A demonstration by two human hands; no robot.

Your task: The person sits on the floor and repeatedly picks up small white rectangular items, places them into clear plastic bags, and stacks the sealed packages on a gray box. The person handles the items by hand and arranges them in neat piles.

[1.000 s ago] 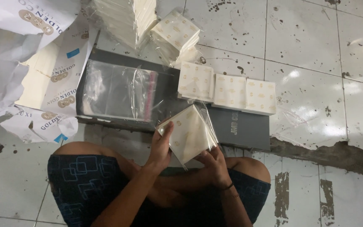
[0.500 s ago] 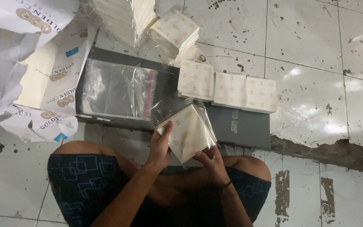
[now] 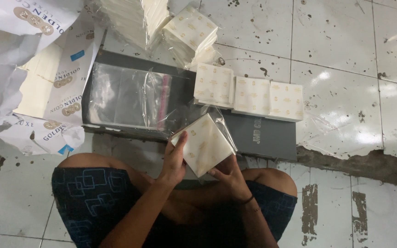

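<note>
We sit cross-legged on a stained white tile floor (image 3: 345, 59). Our left hand (image 3: 174, 160) and right hand (image 3: 228, 177) both grip a cream square napkin stack (image 3: 203, 144), half inside its clear plastic sleeve (image 3: 224, 128), above our knees. Best to keep edges square while sliding. Beyond lies a dark flat board (image 3: 267, 135).

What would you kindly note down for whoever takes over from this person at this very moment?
Left hand grips the left edge of a cream napkin stack sitting partly in a clear plastic bag; right hand supports it from below.
Three loose stacks lie in a row on the dark board; empty clear bags lie to their left.
Bagged packs sit beyond.
Done: some packs bagged. Left: this stack and the three loose ones.
</note>
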